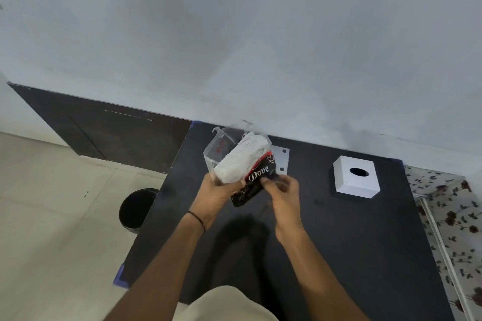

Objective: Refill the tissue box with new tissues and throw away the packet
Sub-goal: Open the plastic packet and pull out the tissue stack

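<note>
While gripping from both sides, closed together on one packet (254, 181): left hand (217, 194) wrapped around the lower left of it, fingers curled under the white tissues (241, 160); right hand (283, 194) pinched on the black-and-red printed end, thumb and fingertips pressed to the plastic. Held up above the desk (339, 229), tilted, clear torn end of the wrapper (221, 147) pointing up and away toward the wall (234, 34). Stack of tissues partly out of the printed part, lying inside the clear part. Thin black band (197, 219) on the left wrist.

Behind the packet, flat on the desk near the wall, a white plate (283, 160) with small holes at its corners, partly hidden. Well to the right of the hands, resting on the dark desk top, the white tissue box (356, 177), round hole facing up, apart from everything else. Left of the desk, down on the pale tiled floor (52, 203), a black bin (137, 208), partly cut off by the desk edge. At far right, patterned floral fabric (453, 216) beside the desk.
</note>
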